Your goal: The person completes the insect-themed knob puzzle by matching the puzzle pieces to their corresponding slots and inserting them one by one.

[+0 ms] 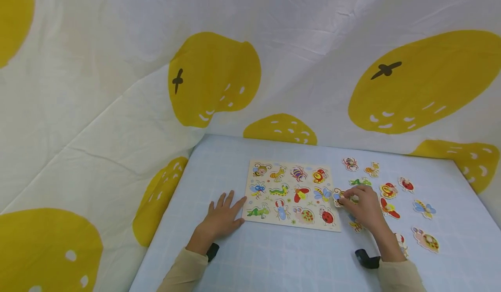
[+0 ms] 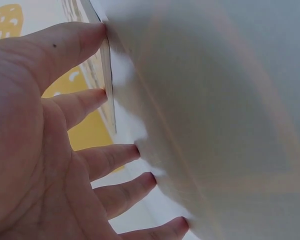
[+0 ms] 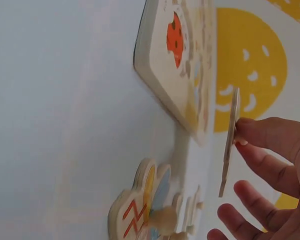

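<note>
An insect puzzle board [image 1: 289, 225] lies flat on the table, with pictures of bugs in rows. My left hand [image 1: 221, 217] is spread beside its left edge. In the left wrist view, thumb and index finger touch the board's edge [image 2: 108, 75], while the other fingertips rest on the cloth. Just off the board's right side, my right hand [image 1: 365, 207] pinches a bee puzzle piece [image 1: 338, 198] between thumb and index finger. Seen edge-on in the right wrist view, that thin wooden piece [image 3: 230, 145] is raised above the cloth; its remaining fingers are loosely bent.
Several loose pieces lie right of the board, among them a spider [image 1: 350, 164], a ladybug [image 1: 406, 184], a blue-winged dragonfly-like bug [image 1: 424, 209] and a snail [image 1: 425, 239]. A piece with a wooden knob [image 3: 162, 219] sits below my right hand. Fruit-print cloth [image 1: 297, 65] hangs behind the table.
</note>
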Motion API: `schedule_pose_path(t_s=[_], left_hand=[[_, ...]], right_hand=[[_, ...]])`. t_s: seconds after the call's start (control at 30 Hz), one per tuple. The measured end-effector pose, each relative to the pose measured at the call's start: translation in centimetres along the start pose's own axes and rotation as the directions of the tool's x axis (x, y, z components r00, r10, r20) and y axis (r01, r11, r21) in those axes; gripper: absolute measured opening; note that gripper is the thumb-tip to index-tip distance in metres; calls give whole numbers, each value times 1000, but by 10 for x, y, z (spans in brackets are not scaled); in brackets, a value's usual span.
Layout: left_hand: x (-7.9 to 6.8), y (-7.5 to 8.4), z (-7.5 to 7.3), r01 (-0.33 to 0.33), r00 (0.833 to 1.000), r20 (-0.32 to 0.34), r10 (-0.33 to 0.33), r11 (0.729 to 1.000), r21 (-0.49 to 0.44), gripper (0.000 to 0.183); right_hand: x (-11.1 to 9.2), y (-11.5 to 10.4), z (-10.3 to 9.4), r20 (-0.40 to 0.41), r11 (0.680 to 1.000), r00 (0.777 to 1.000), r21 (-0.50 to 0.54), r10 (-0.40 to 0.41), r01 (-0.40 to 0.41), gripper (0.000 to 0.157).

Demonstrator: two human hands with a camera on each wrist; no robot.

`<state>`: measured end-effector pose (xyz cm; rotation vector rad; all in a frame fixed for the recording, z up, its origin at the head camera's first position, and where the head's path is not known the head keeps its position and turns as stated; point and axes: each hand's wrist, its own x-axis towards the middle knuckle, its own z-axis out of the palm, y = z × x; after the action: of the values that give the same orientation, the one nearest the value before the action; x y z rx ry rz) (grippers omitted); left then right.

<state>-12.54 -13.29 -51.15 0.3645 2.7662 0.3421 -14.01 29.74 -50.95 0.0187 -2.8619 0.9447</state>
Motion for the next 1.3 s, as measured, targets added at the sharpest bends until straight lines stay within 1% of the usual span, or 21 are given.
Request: schedule_pose_path(t_s=[0.17,0.43,0.6,0.83,1.03,1.1,1.3], left_hand=[[-2,1,-2,5,1000,-5,-5,1000,-1,66],[-4,0,-2,1,1000,-17,-1,1000,4,66],[-2,-2,1,1,1000,-22,-1,1000,9,66],[0,-3,5,0,1000,-17,1,1000,16,67],[0,0,4,2,1000,-10,-2,1000,8,67],[0,1,4,7,1000,-8,-7,1000,7,67],[0,1,3,16,1000,-5,-16,1000,18,67]], right_hand=[[13,-11,10,11,999,999,22,-33,33,10],[28,-28,26,47,999,999,40,-23,21,13],[39,-41,35,56,998,997,45,-51,49,14],[54,-61,49,49,990,991,76,-125,121,12],[65,-79,62,74,987,988,93,-136,129,13],[67,-85,66,73,984,986,106,-151,143,13],[80,-101,81,53,963,968,128,-246,238,11]])
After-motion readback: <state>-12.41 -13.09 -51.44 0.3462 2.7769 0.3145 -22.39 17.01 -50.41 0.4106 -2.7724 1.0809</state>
